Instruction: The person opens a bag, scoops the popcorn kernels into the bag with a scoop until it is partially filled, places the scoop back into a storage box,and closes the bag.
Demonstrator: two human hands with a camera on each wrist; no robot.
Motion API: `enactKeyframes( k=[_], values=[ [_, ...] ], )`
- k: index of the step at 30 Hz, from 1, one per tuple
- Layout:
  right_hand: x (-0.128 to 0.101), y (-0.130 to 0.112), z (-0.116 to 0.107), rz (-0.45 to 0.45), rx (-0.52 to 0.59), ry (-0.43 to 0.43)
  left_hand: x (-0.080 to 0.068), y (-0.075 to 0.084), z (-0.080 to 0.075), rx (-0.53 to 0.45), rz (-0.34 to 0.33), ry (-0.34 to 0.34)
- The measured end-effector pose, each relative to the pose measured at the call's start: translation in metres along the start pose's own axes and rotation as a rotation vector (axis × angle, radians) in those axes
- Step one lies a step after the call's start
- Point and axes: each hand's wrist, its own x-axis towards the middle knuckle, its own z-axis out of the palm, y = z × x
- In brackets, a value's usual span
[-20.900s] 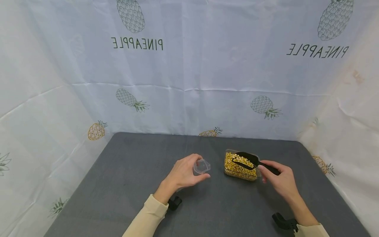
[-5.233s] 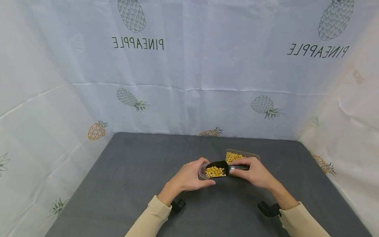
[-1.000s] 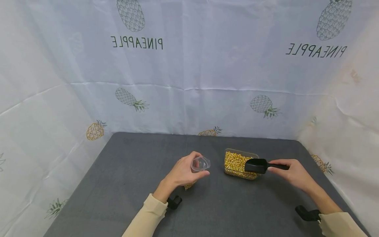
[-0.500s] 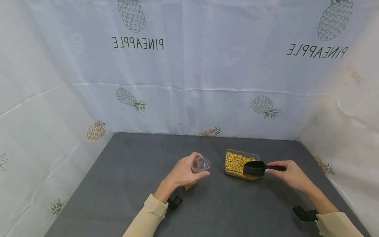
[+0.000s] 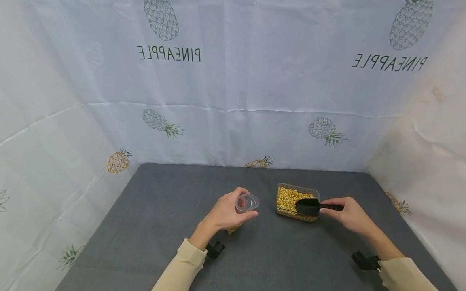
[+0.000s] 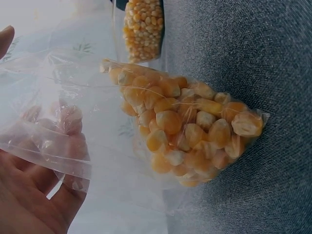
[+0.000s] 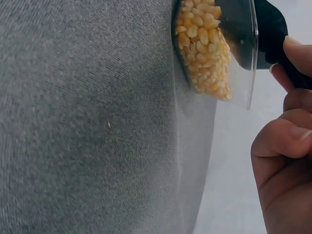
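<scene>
My left hand (image 5: 227, 210) grips a clear plastic bag (image 5: 247, 202) at its mouth, which is spread between thumb and fingers. In the left wrist view, corn kernels (image 6: 180, 126) fill the bag's lower corner, just over the cloth. To the right, my right hand (image 5: 349, 214) pinches the handle of a black scoop (image 5: 307, 207). The scoop's bowl is tilted over the right half of a clear rectangular container (image 5: 296, 216) of corn kernels, its tip at the kernels. In the right wrist view, the scoop (image 7: 273, 29) shows behind the container's rim.
A dark grey cloth-covered table (image 5: 174, 194) lies under everything. White pineapple-print curtain (image 5: 233, 89) hangs behind and at both sides. The container stands to the right of the bag, with a gap of table between them.
Several seconds ago the scoop, full of kernels, was at the bag's mouth; now kernels show in the bag's bottom. Over the last second, the scoop has shifted left over the container. The left hand stays.
</scene>
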Motion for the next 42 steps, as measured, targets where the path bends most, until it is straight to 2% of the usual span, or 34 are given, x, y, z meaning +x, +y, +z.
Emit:
enactKeyframes(
  k=[13, 23, 34, 42],
  values=[
    [0.009, -0.009, 0.014, -0.055, -0.002, 0.023, 0.000, 0.002, -0.001, 0.002, -0.008, -0.007],
    [0.017, -0.009, 0.024, -0.059, 0.003, 0.020, 0.001, 0.003, -0.001, 0.004, -0.012, -0.003],
    [0.018, -0.006, 0.033, -0.033, 0.044, 0.015, 0.000, 0.002, 0.000, 0.005, -0.003, -0.006],
    [0.013, -0.001, 0.037, 0.025, 0.082, 0.027, -0.001, 0.003, 0.000, 0.009, -0.003, 0.004]
  ],
)
